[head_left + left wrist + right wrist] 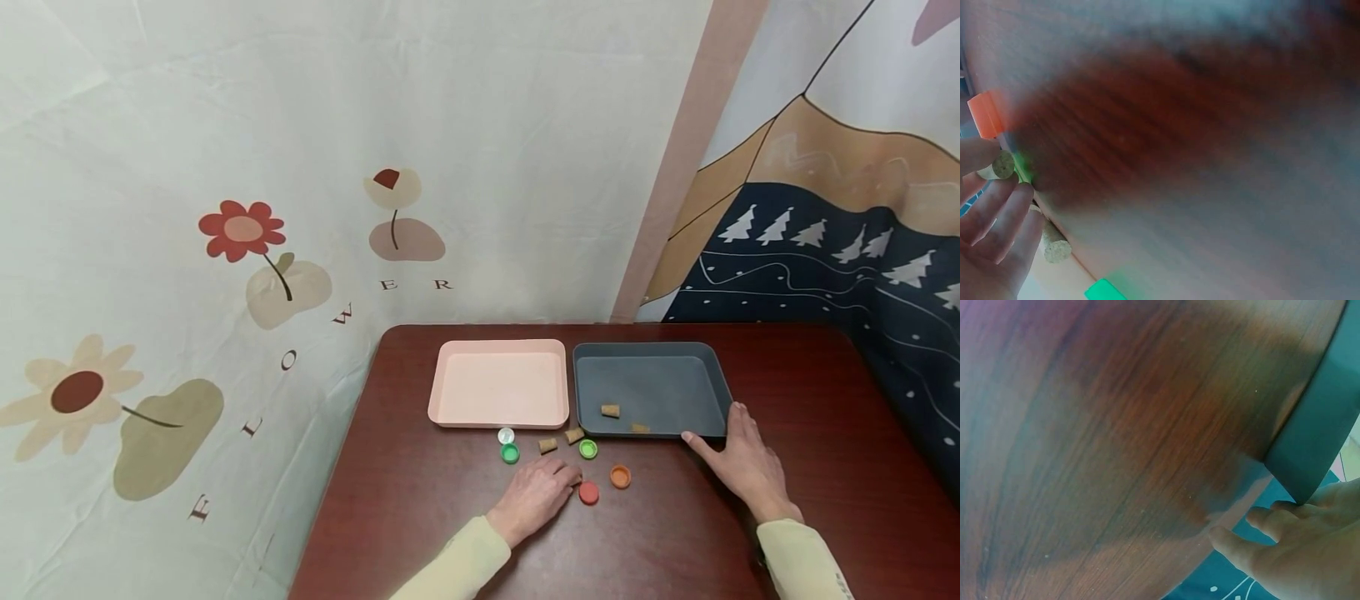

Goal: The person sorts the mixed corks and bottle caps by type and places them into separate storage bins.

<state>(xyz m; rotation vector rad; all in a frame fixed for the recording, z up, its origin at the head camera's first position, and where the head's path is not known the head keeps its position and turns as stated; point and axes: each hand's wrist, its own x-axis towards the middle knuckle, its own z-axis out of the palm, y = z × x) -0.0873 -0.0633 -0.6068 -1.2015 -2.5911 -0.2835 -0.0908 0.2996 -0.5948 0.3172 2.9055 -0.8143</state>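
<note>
Grey tray [660, 383] edge at right grip [745, 467]

Corks [548, 446] rough-ended, matt; dark tray [660, 383] smooth, plastic-looking; table [660, 542] wood-grained (faint gloss).

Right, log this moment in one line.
left hand: pinches cork | right hand: touches gray tray | gray tray: another cork inside | red cap: on table

Spaced letters [342, 314] spell "FLOWER" on the pale wall cloth [525, 167].
</note>
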